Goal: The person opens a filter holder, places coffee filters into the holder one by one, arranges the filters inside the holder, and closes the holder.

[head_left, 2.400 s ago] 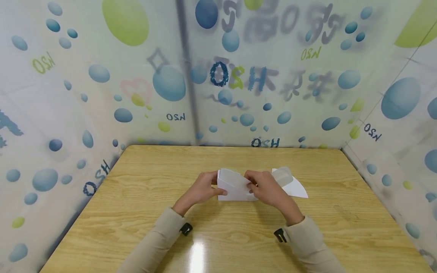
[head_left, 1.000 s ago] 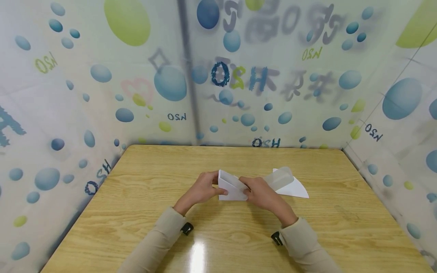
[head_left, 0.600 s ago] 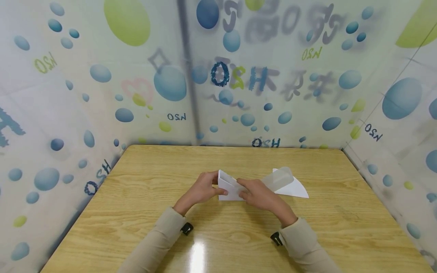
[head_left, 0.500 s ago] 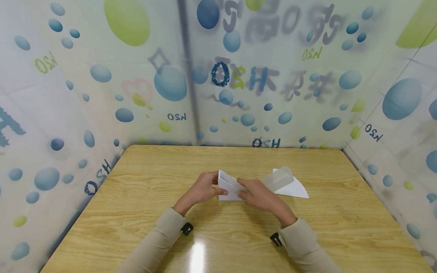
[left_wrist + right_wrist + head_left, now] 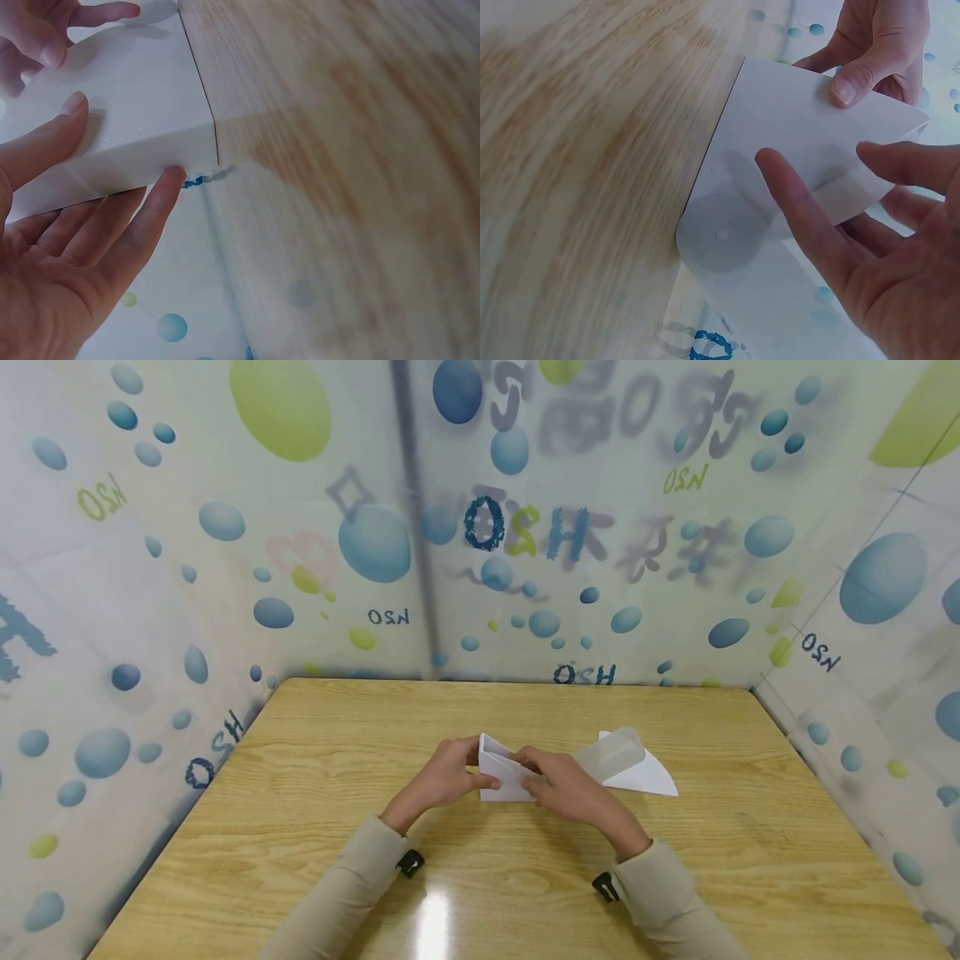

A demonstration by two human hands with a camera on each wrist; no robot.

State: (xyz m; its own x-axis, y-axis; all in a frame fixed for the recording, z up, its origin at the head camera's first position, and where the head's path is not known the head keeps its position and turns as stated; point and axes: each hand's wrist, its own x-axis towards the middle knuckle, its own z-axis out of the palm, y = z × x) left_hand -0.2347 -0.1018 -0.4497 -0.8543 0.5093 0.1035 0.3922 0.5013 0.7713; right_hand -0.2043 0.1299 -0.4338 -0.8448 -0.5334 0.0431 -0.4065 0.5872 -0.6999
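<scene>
A white thin-walled box [image 5: 504, 782] stands on the table with its top edge sloping down to the right and a narrow gap along the top. My left hand [image 5: 442, 772] grips its left end. In the left wrist view, the left thumb [image 5: 56, 139] lies on the broad face, with fingers behind. My right hand [image 5: 566, 785] pinches the lower right part, thumb on the near face and fingers over the top edge. In the right wrist view, a translucent round-cornered end [image 5: 721, 234] shows at the box's corner, below the right thumb [image 5: 791, 191].
Right of the box, behind my right hand, lies a translucent strip [image 5: 618, 756] with rounded corners. It overlaps a white curved-edged sheet [image 5: 652, 777]. The wooden table [image 5: 345, 727] meets patterned walls at its back and sides.
My right hand has moved left along the box, and the translucent strip shows longer. The box's top, earlier covered, now shows a gap. The left hand stays in place.
</scene>
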